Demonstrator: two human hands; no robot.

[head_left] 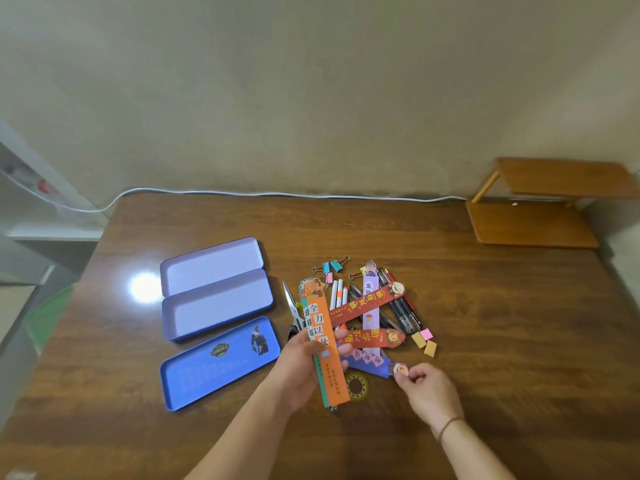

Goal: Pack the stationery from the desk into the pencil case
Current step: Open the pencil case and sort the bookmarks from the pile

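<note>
An open purple tin pencil case (pixel 216 304) lies at the left of the desk, its lid (pixel 207 263) flipped back, and a separate blue tray (pixel 214 368) lies in front of it. My left hand (pixel 304 362) grips an orange bookmark (pixel 327 358) with a teal one behind it. My right hand (pixel 427 388) pinches the end of a purple bookmark (pixel 367 363). In the pile lie two red bookmarks (pixel 363 308), a lilac bookmark (pixel 370 299), scissors (pixel 292 308), pens (pixel 403 311), highlighters (pixel 337 294), binder clips (pixel 332 266), small erasers (pixel 424 341) and a tape roll (pixel 356 386).
The wooden desk (pixel 502 341) has bare surface to the right and front. A small wooden shelf (pixel 540 202) stands at the back right corner. A white cable (pixel 277 194) runs along the back edge by the wall.
</note>
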